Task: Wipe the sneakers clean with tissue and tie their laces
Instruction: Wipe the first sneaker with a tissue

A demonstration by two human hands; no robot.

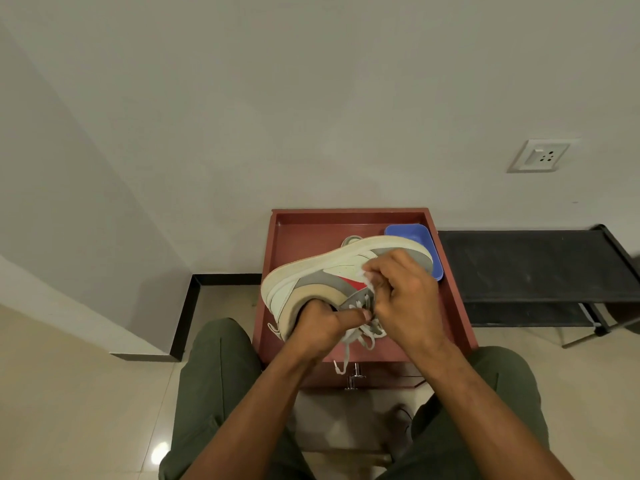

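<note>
A white, grey and red sneaker (pixel 322 271) is held tilted on its side above the red-brown table top (pixel 450 306), sole facing away. My left hand (pixel 318 327) grips it at the collar, fingers inside the opening, thumb by the laces. My right hand (pixel 405 292) holds a small wad of white tissue (pixel 367 276) pressed against the sneaker's side near the red patch. Loose pale laces (pixel 360 337) hang below the hands. Behind the held sneaker a second sneaker (pixel 351 240) peeks out, mostly hidden.
A blue plastic tray (pixel 412 235) sits at the table's back right corner. The table has a raised rim and a metal handle (pixel 355 375) on its front. A black low rack (pixel 533 265) stands to the right, a wall socket (pixel 542 155) above it.
</note>
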